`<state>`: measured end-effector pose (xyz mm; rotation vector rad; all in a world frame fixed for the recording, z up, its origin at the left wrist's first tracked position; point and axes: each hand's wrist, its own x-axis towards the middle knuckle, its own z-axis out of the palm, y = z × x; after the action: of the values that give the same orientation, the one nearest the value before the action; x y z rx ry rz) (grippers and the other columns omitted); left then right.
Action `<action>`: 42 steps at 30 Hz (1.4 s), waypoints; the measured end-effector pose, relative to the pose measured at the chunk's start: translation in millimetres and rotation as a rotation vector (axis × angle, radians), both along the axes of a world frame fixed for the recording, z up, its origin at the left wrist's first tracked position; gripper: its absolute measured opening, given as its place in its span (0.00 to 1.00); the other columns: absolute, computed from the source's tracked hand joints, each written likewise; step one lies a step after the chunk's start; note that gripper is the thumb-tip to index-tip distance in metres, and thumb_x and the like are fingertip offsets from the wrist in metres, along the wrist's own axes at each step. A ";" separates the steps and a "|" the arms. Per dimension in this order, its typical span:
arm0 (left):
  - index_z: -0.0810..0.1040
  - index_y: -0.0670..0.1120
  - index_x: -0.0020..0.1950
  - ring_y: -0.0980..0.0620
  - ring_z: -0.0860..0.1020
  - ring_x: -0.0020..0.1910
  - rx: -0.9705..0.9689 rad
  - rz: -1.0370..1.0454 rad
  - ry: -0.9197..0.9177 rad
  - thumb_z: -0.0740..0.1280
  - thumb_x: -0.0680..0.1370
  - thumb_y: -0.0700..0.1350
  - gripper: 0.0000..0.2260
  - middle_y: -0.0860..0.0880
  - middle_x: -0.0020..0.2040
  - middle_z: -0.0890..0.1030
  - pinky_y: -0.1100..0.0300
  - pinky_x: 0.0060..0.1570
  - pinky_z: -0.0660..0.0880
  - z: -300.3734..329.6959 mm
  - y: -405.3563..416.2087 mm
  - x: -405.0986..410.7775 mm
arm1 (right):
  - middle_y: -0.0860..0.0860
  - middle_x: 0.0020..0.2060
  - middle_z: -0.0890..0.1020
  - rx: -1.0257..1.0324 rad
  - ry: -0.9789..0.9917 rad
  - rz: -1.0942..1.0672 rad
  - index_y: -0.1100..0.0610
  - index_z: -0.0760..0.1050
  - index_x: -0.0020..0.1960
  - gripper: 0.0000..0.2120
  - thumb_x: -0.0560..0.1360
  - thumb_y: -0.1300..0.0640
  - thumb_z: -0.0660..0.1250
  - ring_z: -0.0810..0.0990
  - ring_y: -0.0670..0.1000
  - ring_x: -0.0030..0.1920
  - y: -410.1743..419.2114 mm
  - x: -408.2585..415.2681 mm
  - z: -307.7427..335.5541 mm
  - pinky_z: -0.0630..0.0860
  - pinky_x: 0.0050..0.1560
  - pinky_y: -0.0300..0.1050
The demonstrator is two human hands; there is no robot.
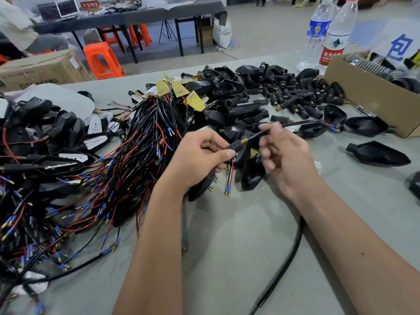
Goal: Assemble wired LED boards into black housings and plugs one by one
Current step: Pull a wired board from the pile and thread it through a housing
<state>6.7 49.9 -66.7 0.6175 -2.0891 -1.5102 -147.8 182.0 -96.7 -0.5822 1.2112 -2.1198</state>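
Note:
My left hand (201, 155) pinches a small black plug (236, 145) with a brass collar between thumb and fingers. Red and black wire ends with blue ferrules (228, 185) hang below it. A black cable (295, 123) runs out of the plug up to the right. My right hand (284, 153), blurred, holds that cable near the plug with its fingertips. Beneath both hands lie black housings (252, 176). A heap of wired yellow LED boards (177, 90) lies behind my left hand. Loose black plugs (302, 96) are piled at the back right.
Assembled black units with tangled wires (41, 155) cover the left side. A cardboard box (372, 94) stands at the right with two water bottles (329, 32) behind it. Single housings (377, 154) lie at the right. A thick black cable (284, 264) crosses the grey table (227, 246).

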 end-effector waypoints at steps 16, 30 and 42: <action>0.84 0.46 0.56 0.47 0.86 0.51 0.072 -0.140 -0.117 0.77 0.75 0.43 0.11 0.47 0.49 0.88 0.51 0.60 0.81 2.7 -5.1 10.4 | 0.53 0.36 0.77 0.030 0.081 0.042 0.60 0.82 0.53 0.05 0.81 0.61 0.67 0.75 0.49 0.34 1.0 9.8 1.8 0.70 0.28 0.39; 0.85 0.48 0.54 0.48 0.86 0.52 -0.010 -0.122 -0.012 0.82 0.66 0.42 0.18 0.48 0.52 0.87 0.54 0.56 0.82 -0.6 -4.6 8.1 | 0.55 0.41 0.78 0.002 0.063 0.186 0.63 0.80 0.59 0.09 0.82 0.61 0.65 0.75 0.50 0.38 2.1 7.5 0.3 0.72 0.33 0.41; 0.87 0.50 0.57 0.53 0.85 0.52 -0.029 -0.087 0.013 0.80 0.70 0.34 0.19 0.50 0.51 0.88 0.58 0.57 0.80 1.3 -0.9 5.3 | 0.58 0.41 0.76 0.013 0.163 0.208 0.60 0.81 0.56 0.08 0.81 0.66 0.65 0.75 0.49 0.39 -0.7 10.0 -5.4 0.72 0.34 0.39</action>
<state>12.0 49.1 -65.4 0.5107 -2.1497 -1.5235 -137.8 181.3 -102.0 -0.8509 1.1940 -1.9185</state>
